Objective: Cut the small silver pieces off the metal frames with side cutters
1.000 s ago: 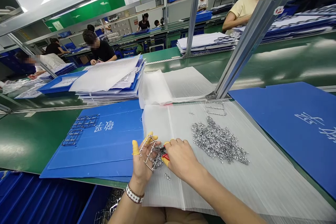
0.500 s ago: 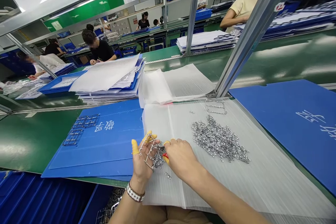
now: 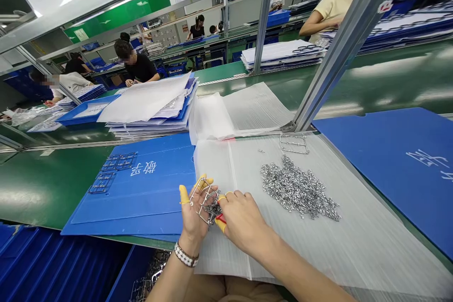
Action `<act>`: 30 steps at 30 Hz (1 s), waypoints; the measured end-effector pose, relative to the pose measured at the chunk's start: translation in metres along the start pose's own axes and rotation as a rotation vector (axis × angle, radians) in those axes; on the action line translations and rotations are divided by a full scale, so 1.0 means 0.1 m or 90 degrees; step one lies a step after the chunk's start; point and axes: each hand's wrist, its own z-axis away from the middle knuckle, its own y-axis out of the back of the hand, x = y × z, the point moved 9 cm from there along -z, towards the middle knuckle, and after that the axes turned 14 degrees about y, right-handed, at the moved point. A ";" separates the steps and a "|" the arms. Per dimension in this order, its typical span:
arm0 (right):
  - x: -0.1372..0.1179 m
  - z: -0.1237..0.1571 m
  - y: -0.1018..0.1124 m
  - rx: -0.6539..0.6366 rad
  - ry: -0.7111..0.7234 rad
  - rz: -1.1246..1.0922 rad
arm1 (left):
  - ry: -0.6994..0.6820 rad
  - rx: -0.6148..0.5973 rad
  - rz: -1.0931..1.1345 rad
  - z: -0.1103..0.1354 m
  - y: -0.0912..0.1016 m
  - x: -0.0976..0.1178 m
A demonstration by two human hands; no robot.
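Observation:
My left hand (image 3: pixel 193 212), with yellow finger cots on thumb and fingertip, grips a small metal wire frame (image 3: pixel 203 200) that carries shiny parts. My right hand (image 3: pixel 240 217) is closed on a red-handled tool (image 3: pixel 220 219) whose tip meets the frame. Both hands work over a white foam sheet (image 3: pixel 318 245). A heap of small silver metal parts (image 3: pixel 299 188) lies on that sheet to the right of my hands. An empty wire frame (image 3: pixel 293 144) lies at the sheet's far edge.
A blue corrugated board (image 3: pixel 141 188) with two dark frames (image 3: pixel 113 170) lies to the left, another blue board (image 3: pixel 399 160) to the right. Stacked boards and foam sheets (image 3: pixel 152 108) sit behind. A slanted aluminium post (image 3: pixel 329 66) rises from the bench. Other people work at far benches.
My hands stay together on the frame, shifting slightly up in the picture as the view moves a little. The loose part seen below my hands earlier is out of sight.

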 end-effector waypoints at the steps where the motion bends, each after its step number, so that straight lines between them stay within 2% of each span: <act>1: 0.00 0.00 0.01 0.002 0.000 0.001 | -0.004 0.005 -0.003 0.00 0.01 0.00; 8: -0.05 -0.03 0.00 -0.045 0.003 0.017 | -0.040 0.038 -0.023 -0.03 0.07 0.02; 12: 0.02 0.00 0.03 -0.049 -0.017 0.006 | -0.038 0.033 -0.018 -0.03 0.06 0.04; 16: 0.21 0.10 0.11 0.004 -0.043 -0.007 | -0.030 0.009 -0.044 -0.03 0.02 0.04; 22: 0.51 0.27 0.22 0.126 -0.090 -0.073 | 0.081 -0.044 -0.181 0.00 -0.07 -0.05; 26: 0.62 0.34 0.21 0.189 -0.086 -0.162 | 0.041 -0.084 -0.205 0.18 -0.02 0.22; 30: 0.63 0.34 0.10 0.227 -0.049 -0.234 | -0.024 -0.078 -0.106 0.35 0.22 0.57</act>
